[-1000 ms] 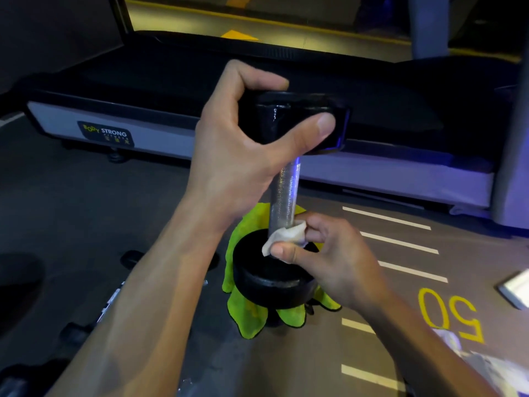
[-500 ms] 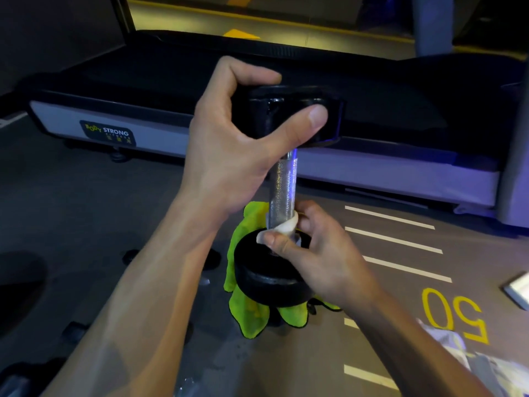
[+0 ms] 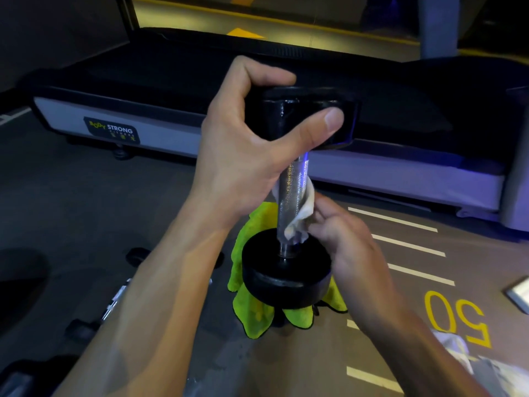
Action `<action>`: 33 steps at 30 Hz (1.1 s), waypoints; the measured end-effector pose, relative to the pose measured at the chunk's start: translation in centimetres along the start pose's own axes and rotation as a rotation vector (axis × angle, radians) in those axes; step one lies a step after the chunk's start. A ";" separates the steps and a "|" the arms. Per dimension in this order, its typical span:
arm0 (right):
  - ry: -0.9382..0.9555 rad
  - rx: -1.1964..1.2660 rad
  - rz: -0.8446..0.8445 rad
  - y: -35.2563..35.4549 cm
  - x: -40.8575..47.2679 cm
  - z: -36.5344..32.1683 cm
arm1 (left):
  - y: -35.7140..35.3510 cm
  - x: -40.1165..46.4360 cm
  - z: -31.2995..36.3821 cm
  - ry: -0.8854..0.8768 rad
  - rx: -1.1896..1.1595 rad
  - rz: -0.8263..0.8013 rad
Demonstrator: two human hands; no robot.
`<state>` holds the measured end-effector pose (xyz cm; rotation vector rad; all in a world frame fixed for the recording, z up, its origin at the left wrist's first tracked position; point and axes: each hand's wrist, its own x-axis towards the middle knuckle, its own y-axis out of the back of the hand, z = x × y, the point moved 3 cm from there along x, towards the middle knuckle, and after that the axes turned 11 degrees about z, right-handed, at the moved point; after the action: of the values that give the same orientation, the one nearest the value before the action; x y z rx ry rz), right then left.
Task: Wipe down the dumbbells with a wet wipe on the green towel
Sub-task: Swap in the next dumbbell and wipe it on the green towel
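Note:
A black dumbbell (image 3: 286, 279) with a knurled steel handle (image 3: 292, 202) stands upright over the green towel (image 3: 254, 310) on the floor. My left hand (image 3: 246, 156) grips its upper black head, thumb across the front. My right hand (image 3: 349, 253) holds a white wet wipe (image 3: 303, 213) wrapped round the handle, about midway up. The towel is crumpled and mostly hidden under the lower head.
A treadmill base (image 3: 160, 138) with a "Body Strong" label runs across the back. White floor stripes and a yellow "50" (image 3: 458, 316) lie at the right. Other dumbbell parts (image 3: 114, 302) lie dim at the lower left, white packaging (image 3: 486, 365) at the lower right.
My right hand slid the wipe up the handle from the lower head's top to the handle's middle. My left hand kept its grip on the upper head.

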<state>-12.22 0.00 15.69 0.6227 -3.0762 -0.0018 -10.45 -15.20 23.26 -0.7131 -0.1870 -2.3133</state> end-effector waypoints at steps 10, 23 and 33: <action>0.040 -0.236 -0.015 0.6 3.3 1.1 | 0.2 -0.1 0.1 0.005 -0.009 0.002; -0.428 0.307 -0.263 -1.8 5.5 0.1 | 0.2 0.0 -0.2 -0.003 -0.001 0.001; 0.296 -0.615 0.170 -2.7 -0.5 0.2 | 0.2 0.2 -0.5 -0.003 0.036 0.063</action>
<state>-10.75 -2.30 15.44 0.2916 -2.6128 -0.7448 -10.71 -15.62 22.92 -0.6944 -0.2041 -2.2434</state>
